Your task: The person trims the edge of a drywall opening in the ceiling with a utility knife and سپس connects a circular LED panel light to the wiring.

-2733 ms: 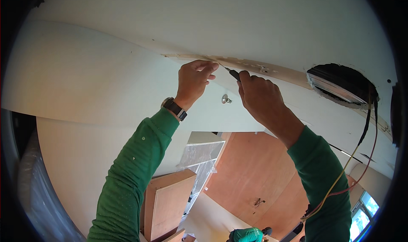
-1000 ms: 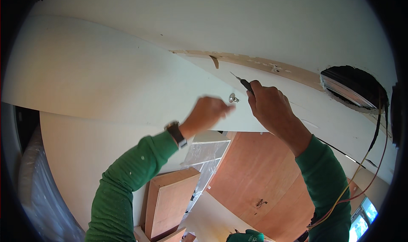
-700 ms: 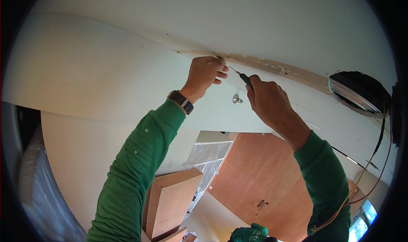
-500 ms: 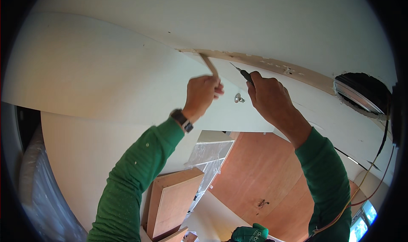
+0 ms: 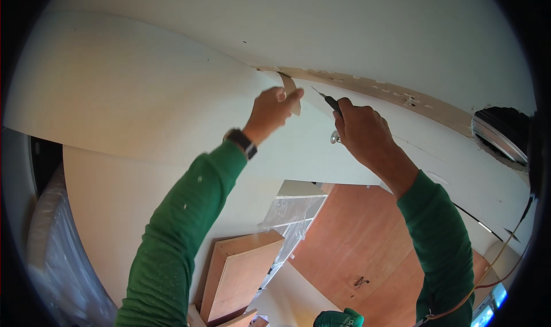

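Observation:
My left hand (image 5: 270,111) is slightly blurred, fingers curled against a tan strip (image 5: 288,81) that hangs loose from the long tan band (image 5: 367,86) along the ceiling seam; whether it grips the strip, I cannot tell. My right hand (image 5: 367,134) is closed round a dark-handled tool (image 5: 331,102) with a thin pointed blade, angled up-left just short of the hanging strip. A silver ceiling fitting (image 5: 336,138) is partly behind this hand.
A ragged round opening (image 5: 499,133) is at right, with wires (image 5: 505,246) dangling past my right arm. Below are plywood boxes (image 5: 244,275), plastic-covered shelving (image 5: 293,209), an orange plywood surface (image 5: 350,235), another person's green-clad part (image 5: 338,318) and plastic sheeting (image 5: 63,252) at left.
My left hand has repeatedly moved between the seam and lower down. The strip now hangs longer than a second ago. My right hand stayed on the tool; the view shifted slightly.

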